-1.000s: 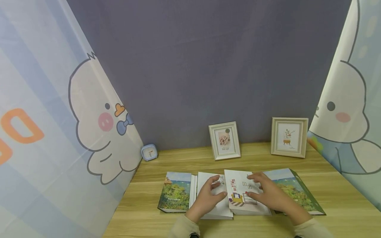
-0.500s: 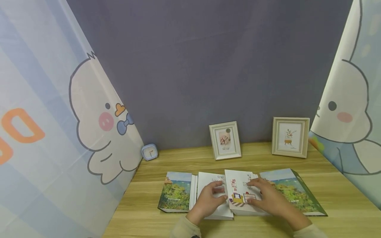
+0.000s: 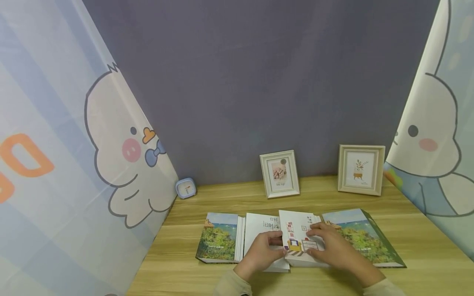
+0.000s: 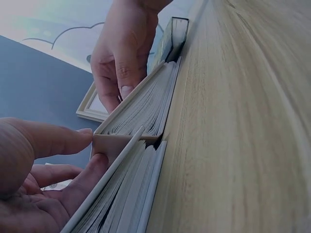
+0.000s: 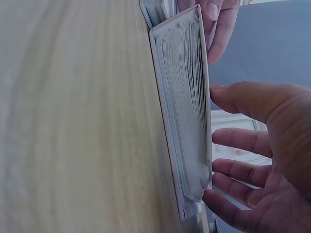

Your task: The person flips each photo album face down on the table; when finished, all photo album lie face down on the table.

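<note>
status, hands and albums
Left hand touching left edge of armchair-cover album; right hand on top; second white album close on left.

Blue clock (image 3: 186,188) back L, pic frame (image 3: 279,174) ctr, 2nd frame (image 3: 361,169) R.

The right fingers (image 3: 321,228) partly hide the white illustrated album (image 3: 295,230); both sleeves (image 3: 232,284) are cropped.

Dark grey wall (image 3: 255,90) stands behind wooden table (image 3: 170,246) with streaked grain. Left panel (image 3: 55,107) pale, with cartoon figure (image 3: 111,123); right panel (image 3: 464,135) also carries white character (image 3: 437,111). Light is soft.
</note>
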{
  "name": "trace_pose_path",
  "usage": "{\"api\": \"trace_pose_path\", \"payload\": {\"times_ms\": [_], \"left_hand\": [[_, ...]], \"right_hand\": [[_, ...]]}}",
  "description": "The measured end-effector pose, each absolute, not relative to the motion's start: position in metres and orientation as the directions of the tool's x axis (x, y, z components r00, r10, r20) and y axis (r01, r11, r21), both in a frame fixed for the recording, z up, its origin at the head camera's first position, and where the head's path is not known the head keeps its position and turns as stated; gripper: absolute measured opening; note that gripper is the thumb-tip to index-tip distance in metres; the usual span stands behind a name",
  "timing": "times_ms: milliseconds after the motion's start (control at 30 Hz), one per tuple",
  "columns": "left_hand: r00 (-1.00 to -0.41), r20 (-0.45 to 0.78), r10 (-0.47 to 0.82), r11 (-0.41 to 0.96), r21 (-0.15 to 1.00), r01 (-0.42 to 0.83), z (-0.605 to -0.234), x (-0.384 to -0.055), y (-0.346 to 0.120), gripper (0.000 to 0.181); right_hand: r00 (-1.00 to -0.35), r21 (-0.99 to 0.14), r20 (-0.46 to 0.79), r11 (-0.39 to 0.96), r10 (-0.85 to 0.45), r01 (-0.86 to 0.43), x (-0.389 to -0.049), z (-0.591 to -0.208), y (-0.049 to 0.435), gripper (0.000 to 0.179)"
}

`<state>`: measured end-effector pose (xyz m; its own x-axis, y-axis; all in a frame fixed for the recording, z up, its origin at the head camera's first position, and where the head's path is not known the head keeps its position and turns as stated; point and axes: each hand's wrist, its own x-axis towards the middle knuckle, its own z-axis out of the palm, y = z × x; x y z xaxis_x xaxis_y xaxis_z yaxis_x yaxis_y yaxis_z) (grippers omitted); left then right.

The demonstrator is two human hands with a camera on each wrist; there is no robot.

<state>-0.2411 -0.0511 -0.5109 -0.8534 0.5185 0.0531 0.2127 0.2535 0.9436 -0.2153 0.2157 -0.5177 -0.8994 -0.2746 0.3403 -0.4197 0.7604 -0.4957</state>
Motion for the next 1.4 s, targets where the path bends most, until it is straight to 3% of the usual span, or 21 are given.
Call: {"api": "trace_pose_path", "payload": {"times_ms": [400, 800, 1100, 1400], "left_hand": [[-0.862, 0.028, 0.506, 0.251, 0.952, 0.178, -0.5101, -0.2397, -0.052, 0.058], [-0.866, 0.091, 0.491, 0.101, 0.982, 0.16, -0.5163, -0.2427, -0.0503, 0.054], [-0.856, 0.107, 0.505, -0.038, 0.994, 0.102, -0.5121, -0.2404, -0.0509, 0.053], [-0.818, 0.195, 0.542, -0.141, 0.98, 0.14, -0.5077, -0.2379, -0.0512, 0.059]], "right_hand": [[-0.91, -0.531, 0.303, 0.743, -0.283, -0.408, -0.2173, -0.5196, 0.2194, 0.041], [-0.918, -0.577, 0.301, 0.717, -0.258, -0.391, -0.2155, -0.5149, 0.2199, 0.047], [-0.923, -0.699, 0.294, 0.603, -0.249, -0.385, -0.2195, -0.5193, 0.2221, 0.047], [-0.901, -0.796, 0.321, 0.433, -0.292, -0.424, -0.2207, -0.5222, 0.2248, 0.044]]}}
